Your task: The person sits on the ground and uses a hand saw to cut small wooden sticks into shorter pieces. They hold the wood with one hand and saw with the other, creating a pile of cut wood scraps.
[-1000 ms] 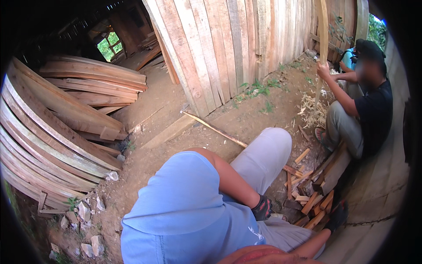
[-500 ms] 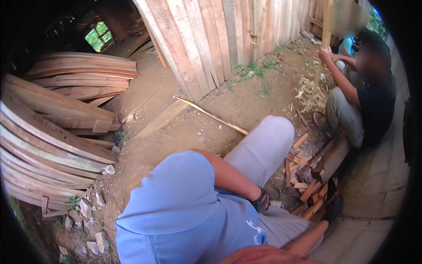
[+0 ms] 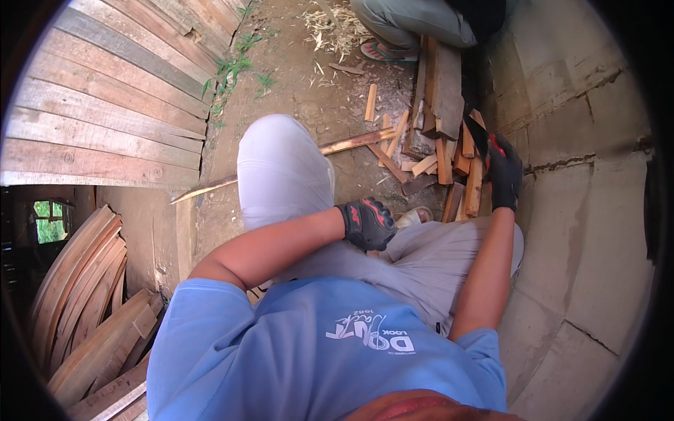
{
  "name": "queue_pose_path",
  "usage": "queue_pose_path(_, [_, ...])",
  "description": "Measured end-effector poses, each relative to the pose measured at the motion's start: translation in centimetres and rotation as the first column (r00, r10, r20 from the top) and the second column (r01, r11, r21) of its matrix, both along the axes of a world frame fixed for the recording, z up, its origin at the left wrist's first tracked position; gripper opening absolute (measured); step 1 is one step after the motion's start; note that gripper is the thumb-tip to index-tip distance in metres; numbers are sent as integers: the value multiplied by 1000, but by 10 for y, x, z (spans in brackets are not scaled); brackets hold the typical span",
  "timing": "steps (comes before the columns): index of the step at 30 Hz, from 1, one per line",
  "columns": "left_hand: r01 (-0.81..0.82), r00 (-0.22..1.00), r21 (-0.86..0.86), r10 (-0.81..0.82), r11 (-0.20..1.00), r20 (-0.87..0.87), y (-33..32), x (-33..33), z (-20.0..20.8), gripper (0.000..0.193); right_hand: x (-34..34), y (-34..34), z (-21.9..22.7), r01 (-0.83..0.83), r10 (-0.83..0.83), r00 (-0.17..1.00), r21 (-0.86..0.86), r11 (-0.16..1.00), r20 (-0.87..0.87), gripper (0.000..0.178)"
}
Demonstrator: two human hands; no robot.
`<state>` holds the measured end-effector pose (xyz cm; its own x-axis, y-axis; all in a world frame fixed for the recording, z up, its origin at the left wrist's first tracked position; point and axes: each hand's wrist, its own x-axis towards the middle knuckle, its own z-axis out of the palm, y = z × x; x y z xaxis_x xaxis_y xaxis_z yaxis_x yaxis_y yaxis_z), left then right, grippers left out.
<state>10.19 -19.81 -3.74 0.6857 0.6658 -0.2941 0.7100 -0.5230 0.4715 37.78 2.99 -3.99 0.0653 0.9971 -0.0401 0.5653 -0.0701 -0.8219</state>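
My left hand (image 3: 368, 223), in a black glove with red marks, is closed over my lap, knuckles up. Its palm is hidden, so whether it holds anything does not show. My right hand (image 3: 505, 172), gloved alike, is closed at the right, beside the wood pieces (image 3: 474, 184). From it a dark, flat blade (image 3: 478, 135), like a machete's, points up and left; the handle is mostly covered by the fingers. A long, partly peeled stick (image 3: 358, 140) lies beyond my lap and passes behind my raised knee.
A thick timber beam (image 3: 444, 91) lies beyond the pieces. Near its far end a person in sandals (image 3: 390, 52) squats beside wood shavings (image 3: 335, 31). A concrete surface (image 3: 569, 210) runs along the right. A plank wall (image 3: 112, 91) and stacked boards (image 3: 81, 281) are at the left.
My view has swung right and down, so the plank wall and boards now sit further left. Both gloved hands and the dark blade show more fully. The other person is now mostly cut off.
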Motion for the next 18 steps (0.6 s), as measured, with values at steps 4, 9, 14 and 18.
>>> queue_pose_path(4, [-100,983,101,115,990,-146,72,-10,-15,30,-8,-6,11,14,-17,999,-83,996,-40,43])
queue_pose_path(9, [-271,881,-14,242,963,-406,164,-50,-99,38,-13,2,1,15,-18,999,-64,998,-49,44])
queue_pose_path(14, [-607,630,24,500,794,-594,180,-105,-209,42,-13,2,7,25,-29,997,-45,999,-74,45])
queue_pose_path(18, [-776,397,130,638,617,-659,150,-142,-278,44,-17,1,8,-11,9,998,-19,1000,-60,44])
